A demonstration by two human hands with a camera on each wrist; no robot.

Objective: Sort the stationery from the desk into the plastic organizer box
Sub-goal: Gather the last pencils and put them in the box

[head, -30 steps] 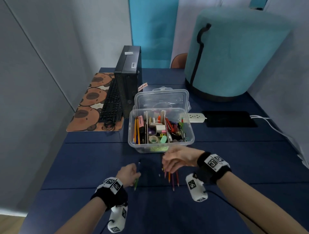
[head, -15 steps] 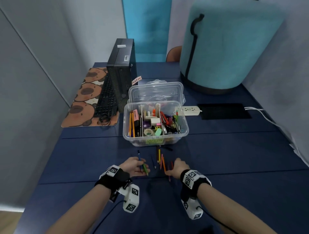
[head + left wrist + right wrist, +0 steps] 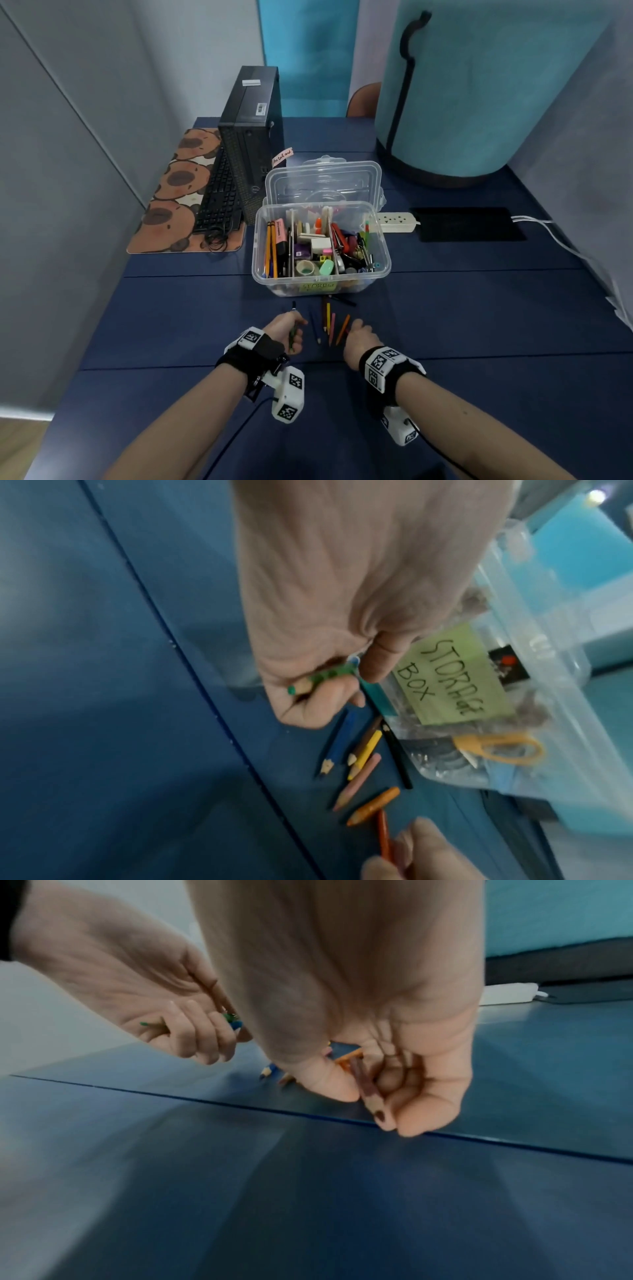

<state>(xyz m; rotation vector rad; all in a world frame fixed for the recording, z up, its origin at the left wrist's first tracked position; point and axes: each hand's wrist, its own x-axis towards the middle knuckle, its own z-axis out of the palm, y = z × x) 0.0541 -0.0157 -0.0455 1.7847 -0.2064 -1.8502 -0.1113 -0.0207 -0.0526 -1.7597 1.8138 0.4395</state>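
The clear plastic organizer box (image 3: 385, 240) stands open on the blue desk, full of stationery, with a green "STORAGE BOX" label (image 3: 448, 685). Several coloured pencils (image 3: 329, 322) lie loose just in front of it: blue (image 3: 339, 746), yellow (image 3: 366, 753), pink (image 3: 359, 780), orange (image 3: 375, 804) and a black one (image 3: 397, 756). My left hand (image 3: 286, 330) grips a green pencil (image 3: 318, 677) and a blue pen (image 3: 375, 696) to their left. To their right, my right hand (image 3: 359, 337) pinches a brown pencil (image 3: 365, 1085), low over the desk.
The box's clear lid (image 3: 323, 181) leans behind it. A black computer tower (image 3: 250, 137), keyboard (image 3: 219, 195) and patterned mat (image 3: 178, 192) sit at back left. A big teal cylinder (image 3: 479, 85), a white power strip (image 3: 397, 221) and a black pad (image 3: 469, 224) lie at back right.
My right hand came back from the box to the loose pencils and closed on a brown one. My left hand gathered a green pencil and pen and keeps holding them.
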